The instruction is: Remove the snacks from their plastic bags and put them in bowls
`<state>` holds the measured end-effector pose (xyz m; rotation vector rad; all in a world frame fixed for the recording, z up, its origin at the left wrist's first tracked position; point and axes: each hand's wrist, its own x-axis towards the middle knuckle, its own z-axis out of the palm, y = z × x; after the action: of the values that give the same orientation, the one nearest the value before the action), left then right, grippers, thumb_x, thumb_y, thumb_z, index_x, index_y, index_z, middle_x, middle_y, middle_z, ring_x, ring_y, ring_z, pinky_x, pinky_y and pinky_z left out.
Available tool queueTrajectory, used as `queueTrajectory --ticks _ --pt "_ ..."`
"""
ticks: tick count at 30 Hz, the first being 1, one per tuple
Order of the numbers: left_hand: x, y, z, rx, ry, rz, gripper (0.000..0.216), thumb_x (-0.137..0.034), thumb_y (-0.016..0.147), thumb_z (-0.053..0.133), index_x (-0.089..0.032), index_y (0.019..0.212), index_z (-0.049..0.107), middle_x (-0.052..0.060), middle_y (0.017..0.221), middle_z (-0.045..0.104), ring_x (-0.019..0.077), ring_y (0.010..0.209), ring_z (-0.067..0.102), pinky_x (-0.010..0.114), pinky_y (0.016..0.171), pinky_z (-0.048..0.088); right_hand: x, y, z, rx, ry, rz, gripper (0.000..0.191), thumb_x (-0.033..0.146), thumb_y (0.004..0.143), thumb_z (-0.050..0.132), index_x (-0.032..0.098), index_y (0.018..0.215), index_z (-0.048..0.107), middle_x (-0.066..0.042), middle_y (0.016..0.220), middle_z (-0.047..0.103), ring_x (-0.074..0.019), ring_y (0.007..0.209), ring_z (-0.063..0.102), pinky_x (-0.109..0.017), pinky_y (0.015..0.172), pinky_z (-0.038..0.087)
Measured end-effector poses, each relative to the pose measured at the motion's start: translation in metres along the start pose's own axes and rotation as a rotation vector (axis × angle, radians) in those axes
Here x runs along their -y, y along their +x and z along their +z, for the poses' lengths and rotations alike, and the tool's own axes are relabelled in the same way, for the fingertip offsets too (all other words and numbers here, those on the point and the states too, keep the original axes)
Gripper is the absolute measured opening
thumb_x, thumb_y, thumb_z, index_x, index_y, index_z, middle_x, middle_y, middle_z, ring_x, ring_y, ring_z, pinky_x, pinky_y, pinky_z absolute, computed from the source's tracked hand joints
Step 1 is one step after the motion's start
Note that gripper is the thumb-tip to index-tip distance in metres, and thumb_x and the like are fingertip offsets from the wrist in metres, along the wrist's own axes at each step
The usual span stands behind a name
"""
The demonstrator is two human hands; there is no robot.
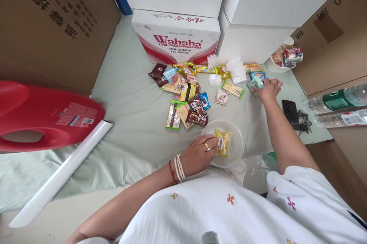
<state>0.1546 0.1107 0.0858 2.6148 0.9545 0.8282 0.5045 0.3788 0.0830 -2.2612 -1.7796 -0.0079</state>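
My left hand rests on the rim of a clear plastic bowl, fingers curled beside a yellow snack packet lying inside it. My right hand reaches out to the far right of the snack pile and is closed on a light blue packet. Several wrapped snacks in brown, yellow, green and blue lie scattered on the pale green sheet between the bowl and a Wahaha water carton.
A white bowl with packets stands at the right by a cardboard box. A black phone, keys and two water bottles lie to the right. A red plastic stool and white tube sit left.
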Motion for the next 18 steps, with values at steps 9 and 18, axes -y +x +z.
queueTrajectory --ticks 9,18 --pt "0.002 -0.002 -0.012 -0.26 -0.056 -0.165 0.019 -0.016 0.098 0.054 -0.019 0.109 0.068 0.012 0.119 0.069 0.0273 0.127 0.057 0.05 0.104 0.054 0.022 -0.101 -0.066 0.264 0.757 -0.158 0.049 0.052 0.085 0.07 0.021 0.123 0.063 -0.006 0.103 0.072 -0.0235 0.087 0.066 -0.038 0.079 0.056" --pt "-0.002 0.005 -0.007 -0.029 0.012 -0.158 0.034 -0.008 0.094 0.048 -0.018 0.121 0.067 0.01 0.116 0.075 0.0248 0.117 0.065 0.049 0.109 0.044 0.124 -0.242 -0.057 0.654 -0.086 -0.754 0.029 0.031 0.102 0.052 0.011 0.118 0.067 -0.02 0.119 0.067 -0.0325 0.113 0.062 -0.04 0.087 0.056"
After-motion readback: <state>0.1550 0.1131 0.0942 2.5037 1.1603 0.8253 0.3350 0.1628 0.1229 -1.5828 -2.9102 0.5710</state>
